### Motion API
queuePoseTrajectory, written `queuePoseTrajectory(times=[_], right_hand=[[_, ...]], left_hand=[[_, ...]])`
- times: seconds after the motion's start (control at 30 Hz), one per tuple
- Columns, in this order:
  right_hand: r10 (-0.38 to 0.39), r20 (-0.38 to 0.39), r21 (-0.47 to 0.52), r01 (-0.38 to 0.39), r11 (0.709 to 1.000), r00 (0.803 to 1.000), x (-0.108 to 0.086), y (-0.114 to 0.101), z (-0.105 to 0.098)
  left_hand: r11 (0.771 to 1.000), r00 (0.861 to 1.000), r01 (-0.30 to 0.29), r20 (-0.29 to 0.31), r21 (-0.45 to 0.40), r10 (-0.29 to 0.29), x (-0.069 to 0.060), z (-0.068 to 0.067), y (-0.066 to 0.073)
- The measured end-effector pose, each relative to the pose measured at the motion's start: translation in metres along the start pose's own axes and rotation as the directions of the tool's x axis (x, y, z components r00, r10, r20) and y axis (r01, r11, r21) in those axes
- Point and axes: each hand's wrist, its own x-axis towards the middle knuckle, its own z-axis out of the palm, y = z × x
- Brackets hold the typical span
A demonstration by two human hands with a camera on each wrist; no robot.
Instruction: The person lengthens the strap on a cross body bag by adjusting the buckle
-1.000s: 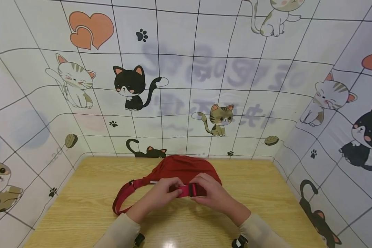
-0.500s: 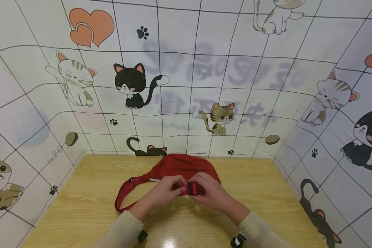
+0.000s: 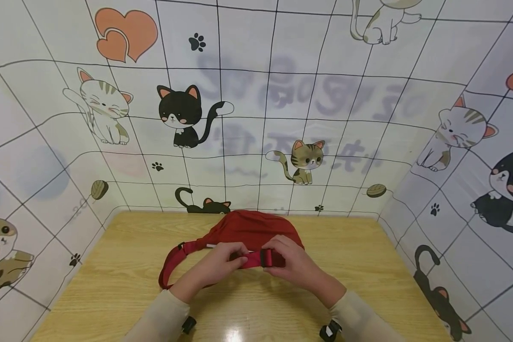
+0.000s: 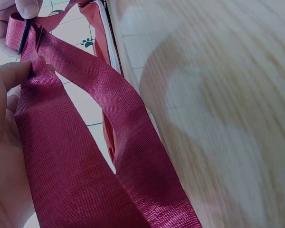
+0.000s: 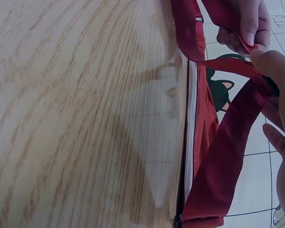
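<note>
Pinching the red strap (image 3: 251, 260) between thumb and curled fingers, the left hand (image 3: 222, 260) works just in front of the red bag (image 3: 258, 228). Facing it, the right hand (image 3: 294, 265) grips the black slider (image 3: 263, 258) together with the webbing at that spot, its thumb below and its fingers above as the head view shows them. The two hands are near each other, with a short flat stretch of strap between them.

The bag lies toward the back of the wooden bench (image 3: 346, 247), roughly in the middle and close to the cloth wall (image 3: 248, 99). From its left end the strap curves out in a wide loop, which carries another black fitting (image 3: 181, 246) close to the bag, and passes behind the left forearm. In the left wrist view two lengths of webbing run side by side and overlap toward the bottom; in the right wrist view a white strip (image 5: 192, 118) follows the edge of the bag.

Pale sleeves (image 3: 160, 316) cover both forearms, and a small dark object (image 3: 189, 325) shows beside the left one, with a similar piece (image 3: 330, 330) beside the right. Cartoon cats, paw prints and hearts decorate the gridded cloth, a black-and-white cat (image 3: 184, 116) among them
</note>
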Motion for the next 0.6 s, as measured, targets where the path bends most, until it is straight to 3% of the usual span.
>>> queuePoseTrajectory(times=[0.3,0.6], right_hand=[[0.036,0.032,-0.003,-0.036,0.999,0.999,0.002,0.000,0.000],[0.024,0.026,0.006,-0.024,1.000,0.999,0.004,0.000,0.002]], left_hand=[[0.999,0.999,-0.042,0.001,0.012,0.042,0.007,0.003,0.008],[0.999,0.999,-0.050,0.014,0.015,0.050,0.016,0.007,0.014]])
